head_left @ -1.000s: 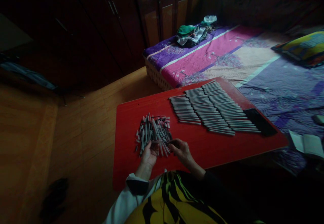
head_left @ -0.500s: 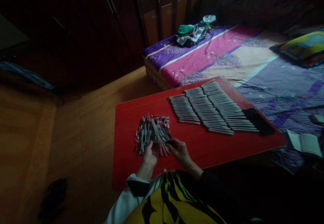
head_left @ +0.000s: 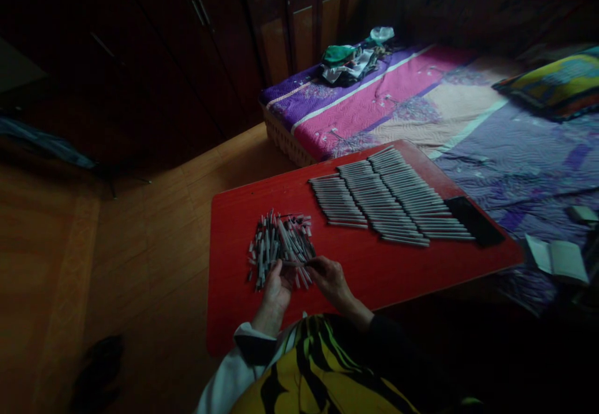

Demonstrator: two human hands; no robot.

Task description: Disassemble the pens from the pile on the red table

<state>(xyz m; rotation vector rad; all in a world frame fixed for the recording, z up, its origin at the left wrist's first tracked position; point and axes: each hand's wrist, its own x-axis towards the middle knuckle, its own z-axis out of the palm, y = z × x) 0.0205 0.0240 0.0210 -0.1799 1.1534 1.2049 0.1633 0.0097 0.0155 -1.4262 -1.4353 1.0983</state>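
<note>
At the table's near side my left hand is closed, thumb up, on one end of a slim pen lying level across its fingers. The fingertips of my right hand pinch the pen's other end, which looks dark. Just beyond both hands spreads a loose pile of pen parts, grey tubes, dark sticks and short pale pieces. To the right, slim grey pens with dark tips lie side by side in three slanting rows.
The red table carries a flat black object at its right end. Beyond it stands a bed with a patterned cover, a heap of clothes, a pillow and an open notebook. Dark wardrobes line the back.
The view has shifted very slightly. Both hands keep nearly the same place and the same hold on the pen; the pile and rows look unchanged.
</note>
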